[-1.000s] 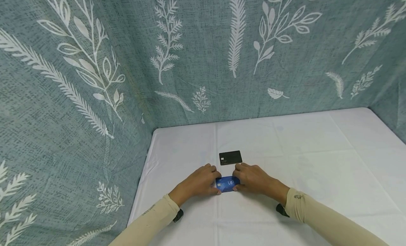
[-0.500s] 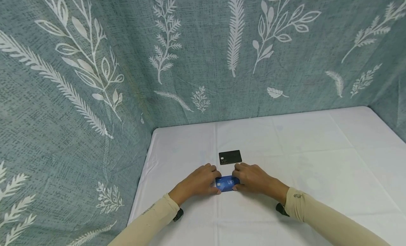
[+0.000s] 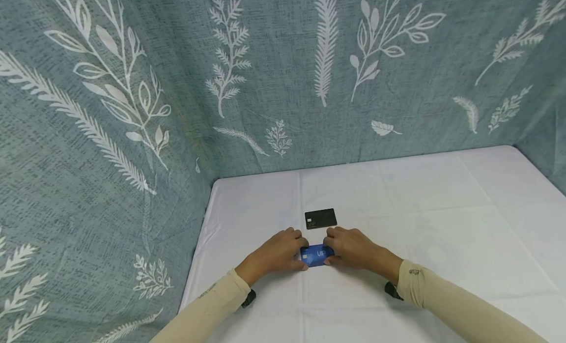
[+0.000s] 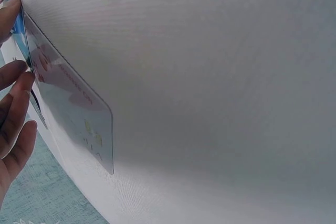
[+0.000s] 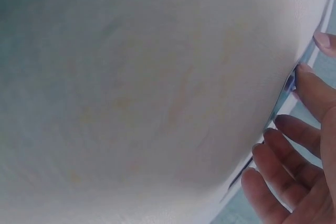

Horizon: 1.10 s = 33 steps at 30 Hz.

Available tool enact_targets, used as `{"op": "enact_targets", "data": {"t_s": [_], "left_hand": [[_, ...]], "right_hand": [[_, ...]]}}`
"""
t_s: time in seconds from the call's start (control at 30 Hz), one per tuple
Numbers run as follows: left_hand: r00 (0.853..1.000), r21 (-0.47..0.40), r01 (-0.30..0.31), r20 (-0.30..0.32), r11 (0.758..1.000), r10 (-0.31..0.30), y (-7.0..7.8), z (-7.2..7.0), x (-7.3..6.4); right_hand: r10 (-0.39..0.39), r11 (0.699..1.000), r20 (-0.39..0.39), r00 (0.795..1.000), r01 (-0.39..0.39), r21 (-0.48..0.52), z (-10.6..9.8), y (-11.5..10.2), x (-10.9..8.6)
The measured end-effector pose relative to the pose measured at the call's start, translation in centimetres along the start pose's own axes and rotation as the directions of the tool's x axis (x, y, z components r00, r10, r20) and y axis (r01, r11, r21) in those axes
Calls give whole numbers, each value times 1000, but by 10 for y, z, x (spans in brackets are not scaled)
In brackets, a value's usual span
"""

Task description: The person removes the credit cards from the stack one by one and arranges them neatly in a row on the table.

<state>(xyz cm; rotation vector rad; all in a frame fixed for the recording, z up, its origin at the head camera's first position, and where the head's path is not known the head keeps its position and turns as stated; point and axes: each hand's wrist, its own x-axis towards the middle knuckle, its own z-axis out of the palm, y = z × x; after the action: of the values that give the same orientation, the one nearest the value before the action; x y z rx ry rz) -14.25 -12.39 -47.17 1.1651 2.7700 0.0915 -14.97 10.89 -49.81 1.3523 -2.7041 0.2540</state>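
Note:
A blue bank card [image 3: 315,255] printed "VIP" lies on the white table between my two hands. My left hand [image 3: 280,250] pinches its left end, thumb at the near edge and fingers at the far edge. At the right end my right hand [image 3: 353,249] pinches it the same way. Beneath the left hand, the left wrist view shows a pale card [image 4: 79,100] with reddish print, mostly covered from above. Just beyond both hands lies a black bank card [image 3: 321,218], also marked "VIP", touched by neither hand as far as I can see.
A white cloth [image 3: 424,225] with fold creases covers the table. Grey-green curtains [image 3: 283,77] with white leaf prints hang behind and at both sides, close to the table's left edge.
The head view has shifted very slightly. Both hands and the cards keep their places on the table.

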Motion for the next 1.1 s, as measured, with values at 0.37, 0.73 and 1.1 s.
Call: {"op": "enact_targets", "data": {"t_s": [0.37, 0.73, 1.1], "left_hand": [[1000, -30, 10, 0, 999, -10, 0, 0, 1], [998, 8, -12, -56, 1000, 12, -4, 1, 6], [991, -39, 111, -69, 993, -114, -11, -2, 14]], "right_hand": [[-12, 1000, -7, 1000, 12, -8, 0, 2, 1], [3, 1000, -36, 999, -3, -2, -5, 10, 5], [84, 996, -64, 994, -83, 23, -11, 30, 12]]}}
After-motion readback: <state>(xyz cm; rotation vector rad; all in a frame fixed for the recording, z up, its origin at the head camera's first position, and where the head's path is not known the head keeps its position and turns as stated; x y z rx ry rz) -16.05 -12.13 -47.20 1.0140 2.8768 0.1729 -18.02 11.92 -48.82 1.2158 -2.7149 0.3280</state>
